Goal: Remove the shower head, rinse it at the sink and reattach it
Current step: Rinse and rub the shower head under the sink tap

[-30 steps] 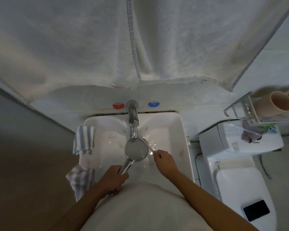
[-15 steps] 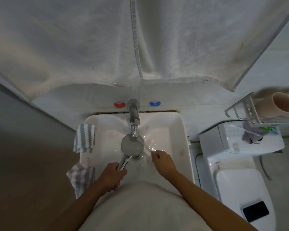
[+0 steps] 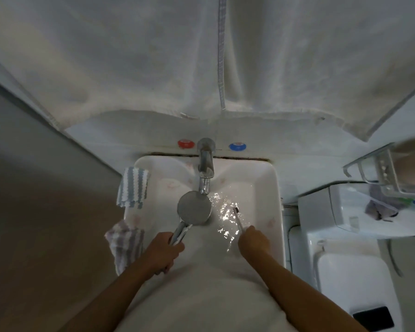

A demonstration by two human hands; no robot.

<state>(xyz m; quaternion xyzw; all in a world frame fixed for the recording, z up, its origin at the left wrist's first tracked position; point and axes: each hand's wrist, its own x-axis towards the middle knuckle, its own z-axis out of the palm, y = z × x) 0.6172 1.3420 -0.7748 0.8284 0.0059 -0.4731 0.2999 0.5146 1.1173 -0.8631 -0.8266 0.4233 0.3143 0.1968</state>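
A chrome shower head [image 3: 194, 207] with a round face lies over the white sink [image 3: 272, 188], right under the spout of the chrome tap [image 3: 205, 164]. My left hand [image 3: 162, 251] grips its handle at the sink's near edge. My right hand [image 3: 254, 240] holds a thin white toothbrush [image 3: 237, 218] to the right of the shower head, bristle end apart from the face. Water glistens in the basin between them.
Red [image 3: 186, 143] and blue [image 3: 236, 146] knobs flank the tap. Two striped cloths [image 3: 132, 189] [image 3: 125, 243] hang on the sink's left rim. Towels [image 3: 201, 56] hang overhead. A toilet [image 3: 350, 271] with a phone [image 3: 373, 321] on its lid stands at right, below a wire rack [image 3: 379, 168] with cups.
My right hand drew the toothbrush off the shower head's edge and out to the right. The shower head stays under the tap in my left hand.
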